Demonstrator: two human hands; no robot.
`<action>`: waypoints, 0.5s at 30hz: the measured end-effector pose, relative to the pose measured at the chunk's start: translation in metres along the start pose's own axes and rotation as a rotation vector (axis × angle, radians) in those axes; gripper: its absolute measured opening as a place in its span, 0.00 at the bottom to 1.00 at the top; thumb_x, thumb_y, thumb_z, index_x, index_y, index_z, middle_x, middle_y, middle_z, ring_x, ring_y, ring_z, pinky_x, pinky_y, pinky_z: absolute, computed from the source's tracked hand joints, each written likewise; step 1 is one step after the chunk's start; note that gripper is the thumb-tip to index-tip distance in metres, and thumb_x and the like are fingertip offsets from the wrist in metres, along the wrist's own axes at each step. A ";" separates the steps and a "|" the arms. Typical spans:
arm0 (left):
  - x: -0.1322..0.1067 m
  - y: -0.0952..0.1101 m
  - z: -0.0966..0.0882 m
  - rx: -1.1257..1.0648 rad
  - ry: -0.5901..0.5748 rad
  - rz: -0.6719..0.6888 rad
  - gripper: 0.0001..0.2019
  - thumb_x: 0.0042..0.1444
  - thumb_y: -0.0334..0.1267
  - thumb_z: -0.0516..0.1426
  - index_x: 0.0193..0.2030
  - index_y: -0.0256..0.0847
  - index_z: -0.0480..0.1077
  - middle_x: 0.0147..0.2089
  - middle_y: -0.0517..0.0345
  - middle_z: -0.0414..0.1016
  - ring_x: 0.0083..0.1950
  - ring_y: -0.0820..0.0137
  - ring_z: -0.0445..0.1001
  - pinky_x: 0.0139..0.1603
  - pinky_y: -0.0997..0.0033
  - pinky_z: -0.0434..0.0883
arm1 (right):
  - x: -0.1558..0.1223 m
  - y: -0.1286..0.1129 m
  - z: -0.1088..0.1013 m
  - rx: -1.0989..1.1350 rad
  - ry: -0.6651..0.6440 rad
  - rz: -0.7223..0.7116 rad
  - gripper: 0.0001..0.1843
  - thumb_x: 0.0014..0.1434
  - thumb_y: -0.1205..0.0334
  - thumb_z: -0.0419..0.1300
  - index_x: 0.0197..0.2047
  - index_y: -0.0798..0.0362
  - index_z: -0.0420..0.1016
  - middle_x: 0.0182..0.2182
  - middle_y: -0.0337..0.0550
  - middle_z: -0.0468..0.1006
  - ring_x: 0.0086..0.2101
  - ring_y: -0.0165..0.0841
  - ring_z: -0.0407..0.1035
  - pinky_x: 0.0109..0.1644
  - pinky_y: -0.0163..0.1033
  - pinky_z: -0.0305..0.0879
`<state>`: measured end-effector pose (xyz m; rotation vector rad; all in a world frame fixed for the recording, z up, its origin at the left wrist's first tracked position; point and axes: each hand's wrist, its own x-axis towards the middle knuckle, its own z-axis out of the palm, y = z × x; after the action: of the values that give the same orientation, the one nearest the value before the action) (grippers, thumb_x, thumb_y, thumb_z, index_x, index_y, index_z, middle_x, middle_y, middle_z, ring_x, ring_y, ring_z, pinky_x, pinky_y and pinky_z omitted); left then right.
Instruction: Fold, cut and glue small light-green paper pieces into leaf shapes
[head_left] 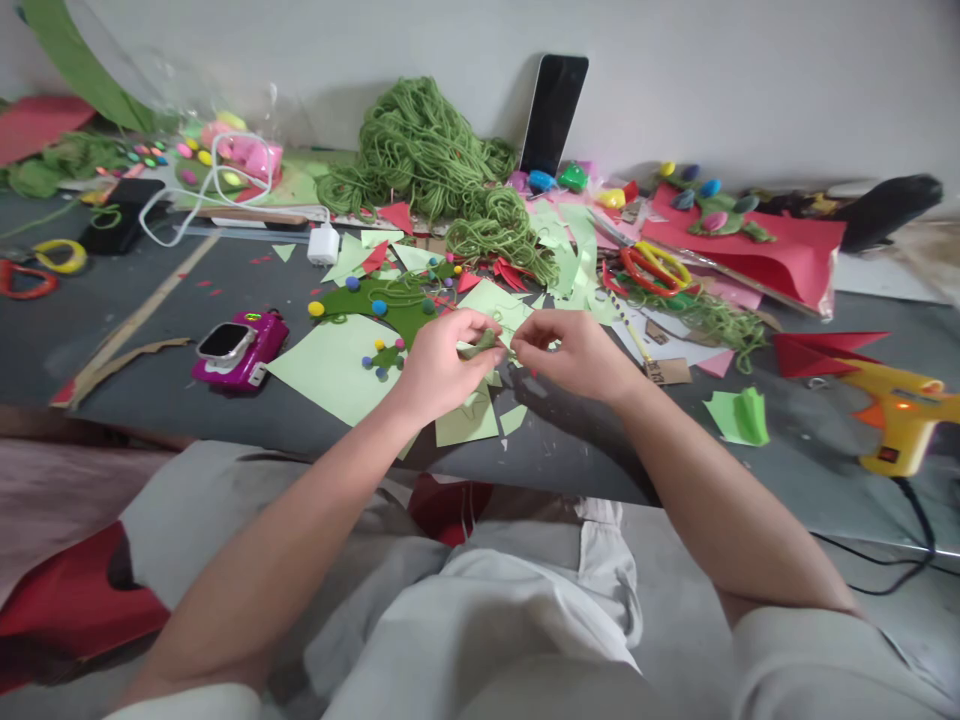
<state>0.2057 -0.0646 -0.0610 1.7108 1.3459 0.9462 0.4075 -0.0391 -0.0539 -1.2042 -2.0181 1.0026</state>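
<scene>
My left hand (448, 362) is closed around a small green piece (480, 345), which looks wound with yarn and is partly hidden by the fingers. Close beside it, my right hand (574, 352) pinches thumb and forefinger together; what lies between them is too small to make out. Beneath and left of the hands spreads a pale green paper sheet (322, 372). On it rests a little green star shape (386, 357) tipped with coloured pompoms. A larger green cutout (409, 318) with pompoms lies just behind. Below my left hand is a paper piece with a drawn outline (466, 425).
A heap of green yarn (427, 150) and a leaning phone (555, 112) stand at the wall. Scissors (656, 268) lie right, near a yellow glue gun (904, 410) with its cord. A smartwatch on a magenta block (240, 348) sits left. Paper scraps litter the grey table (600, 440).
</scene>
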 end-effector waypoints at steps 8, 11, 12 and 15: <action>0.002 -0.004 0.001 -0.051 -0.007 -0.012 0.12 0.55 0.40 0.66 0.45 0.40 0.76 0.44 0.49 0.82 0.47 0.61 0.80 0.42 0.68 0.75 | -0.002 -0.005 -0.005 0.013 -0.027 -0.064 0.10 0.61 0.57 0.62 0.34 0.54 0.78 0.29 0.41 0.78 0.29 0.31 0.69 0.35 0.38 0.65; 0.001 -0.003 0.001 -0.049 -0.012 -0.018 0.12 0.55 0.40 0.66 0.44 0.39 0.76 0.42 0.49 0.81 0.45 0.62 0.80 0.43 0.67 0.75 | -0.002 -0.004 -0.002 -0.009 -0.050 -0.064 0.08 0.60 0.59 0.62 0.32 0.54 0.78 0.27 0.41 0.77 0.29 0.30 0.68 0.35 0.38 0.65; 0.000 -0.001 0.000 -0.049 -0.015 -0.023 0.12 0.55 0.40 0.66 0.44 0.39 0.76 0.41 0.50 0.81 0.45 0.62 0.80 0.42 0.67 0.75 | -0.002 -0.002 -0.001 -0.020 -0.050 -0.059 0.08 0.60 0.60 0.62 0.32 0.54 0.78 0.26 0.41 0.77 0.28 0.30 0.68 0.34 0.37 0.64; 0.000 0.003 -0.003 -0.058 -0.010 -0.035 0.11 0.55 0.40 0.66 0.42 0.39 0.77 0.39 0.50 0.81 0.41 0.63 0.79 0.39 0.68 0.74 | 0.000 0.002 -0.002 -0.038 -0.052 -0.038 0.07 0.59 0.61 0.62 0.32 0.54 0.77 0.25 0.40 0.76 0.27 0.30 0.67 0.33 0.37 0.64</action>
<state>0.2046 -0.0646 -0.0569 1.6411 1.3248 0.9464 0.4099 -0.0379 -0.0548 -1.1661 -2.1005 0.9909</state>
